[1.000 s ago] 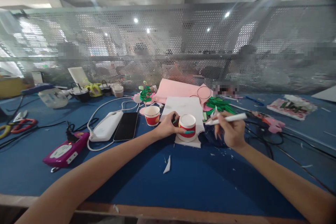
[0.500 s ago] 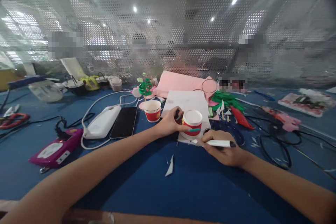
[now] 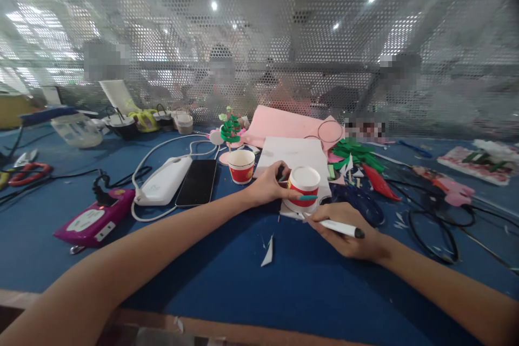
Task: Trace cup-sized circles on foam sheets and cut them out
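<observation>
A red and white paper cup (image 3: pixel 305 186) stands upside down on a white sheet of paper (image 3: pixel 290 152). My left hand (image 3: pixel 270 184) is closed round the cup's left side, its thumb across the front. In my right hand (image 3: pixel 346 230) is a white marker pen (image 3: pixel 338 227) with a dark end pointing right. The pen's tip is low, near the cup's rim at the paper's front edge; whether it touches the paper is too small to tell. Another red and white paper cup (image 3: pixel 241 167) stands upright left of my left hand.
A black phone (image 3: pixel 197 183), a white power bank (image 3: pixel 162 181) and a purple power strip (image 3: pixel 95 219) lie left. Behind are pink sheet (image 3: pixel 290 124) and a green paper plant (image 3: pixel 230 132). Green strips (image 3: pixel 354 154) and cables (image 3: pixel 433 238) lie right; red-handled scissors (image 3: pixel 30 173) far left.
The whole view has shifted slightly, moving things right and a little up. The pen now tilts more, its dark end lower. Both hands keep their holds.
</observation>
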### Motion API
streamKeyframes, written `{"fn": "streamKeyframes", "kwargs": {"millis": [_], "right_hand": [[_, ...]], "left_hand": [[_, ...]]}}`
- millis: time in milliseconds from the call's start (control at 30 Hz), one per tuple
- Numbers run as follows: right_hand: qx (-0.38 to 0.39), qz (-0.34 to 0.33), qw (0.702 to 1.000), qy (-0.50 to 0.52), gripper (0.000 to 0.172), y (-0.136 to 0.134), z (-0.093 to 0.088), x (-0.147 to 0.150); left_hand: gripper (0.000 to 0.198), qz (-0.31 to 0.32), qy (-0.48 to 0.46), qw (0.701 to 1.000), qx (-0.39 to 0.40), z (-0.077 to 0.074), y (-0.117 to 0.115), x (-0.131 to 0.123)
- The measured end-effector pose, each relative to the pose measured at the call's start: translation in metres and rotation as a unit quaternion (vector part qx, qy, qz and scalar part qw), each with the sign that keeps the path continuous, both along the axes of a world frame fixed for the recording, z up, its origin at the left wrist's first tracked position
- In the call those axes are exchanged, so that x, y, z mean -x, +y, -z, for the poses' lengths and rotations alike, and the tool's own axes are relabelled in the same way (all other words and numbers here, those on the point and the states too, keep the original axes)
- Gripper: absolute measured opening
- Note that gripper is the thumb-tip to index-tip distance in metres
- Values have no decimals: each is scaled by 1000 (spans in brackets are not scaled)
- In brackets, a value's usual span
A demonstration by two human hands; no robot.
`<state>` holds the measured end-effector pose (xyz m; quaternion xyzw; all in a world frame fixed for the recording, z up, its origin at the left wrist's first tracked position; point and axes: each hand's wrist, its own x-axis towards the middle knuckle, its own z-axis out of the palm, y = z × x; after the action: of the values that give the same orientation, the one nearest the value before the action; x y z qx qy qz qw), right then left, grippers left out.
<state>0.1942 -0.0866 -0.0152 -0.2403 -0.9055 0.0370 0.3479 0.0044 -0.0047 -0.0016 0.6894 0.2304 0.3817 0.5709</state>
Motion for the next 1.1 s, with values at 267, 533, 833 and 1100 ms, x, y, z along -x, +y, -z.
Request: {"fn": "streamKeyframes", "kwargs": {"millis": [267,533,833,1100], "right_hand": [[31,1,999,18,9,-4,-1,-6],[33,4,999,25,9,-8,-5,-9],[39,6,999,24,10,-6,-1,-12],[49,5,999,19,10,-7,-2,-13]], "left_hand": [[57,-7,7,1000,-11,-2,0,0],[55,-5,3,1000,-24,-1,-1,0],[56,1,-9,1000,-18,-1,-3,-1],[57,-3,-9,1000,-16,-1,-3,-1]]}}
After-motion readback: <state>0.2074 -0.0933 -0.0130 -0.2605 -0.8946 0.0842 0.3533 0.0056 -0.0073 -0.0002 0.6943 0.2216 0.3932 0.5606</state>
